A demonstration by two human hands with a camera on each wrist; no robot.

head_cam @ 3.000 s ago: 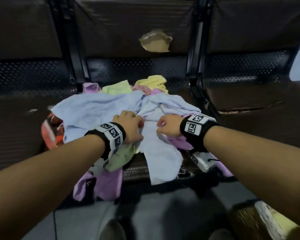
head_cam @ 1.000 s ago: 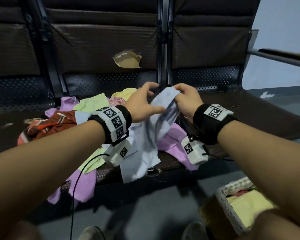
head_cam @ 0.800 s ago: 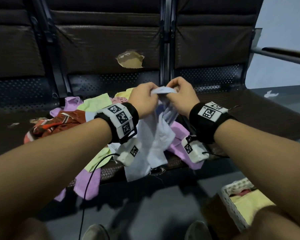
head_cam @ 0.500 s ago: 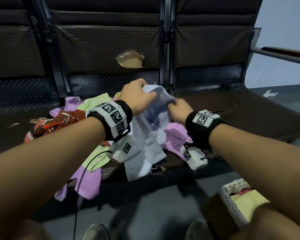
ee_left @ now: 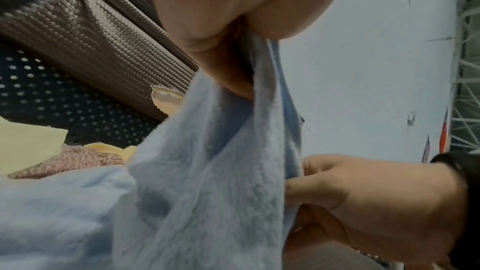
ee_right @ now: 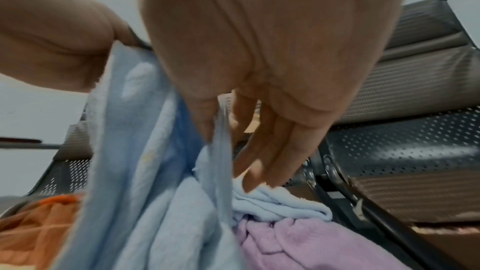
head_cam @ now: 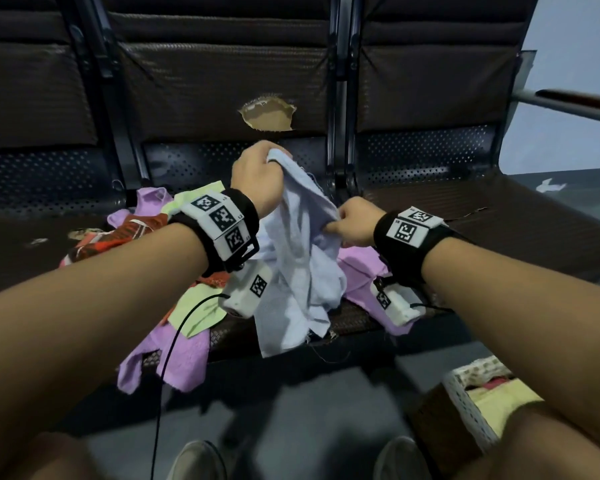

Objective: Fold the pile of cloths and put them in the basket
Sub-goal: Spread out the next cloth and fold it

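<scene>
Down by the knees, the basket (head_cam: 465, 400) waits within easy reach. Right hand (head_cam: 355, 221), grip pinched on the blue cloth (head_cam: 302, 251), hunts an edge; left hand (head_cam: 257, 181) clamps a corner high above the surface (head_cam: 499, 220), letting it hang straight.

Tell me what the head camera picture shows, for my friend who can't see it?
Two hands lift a light blue cloth above a colourful cloth pile on a dark bench: left hand higher, right hand lower.
</scene>
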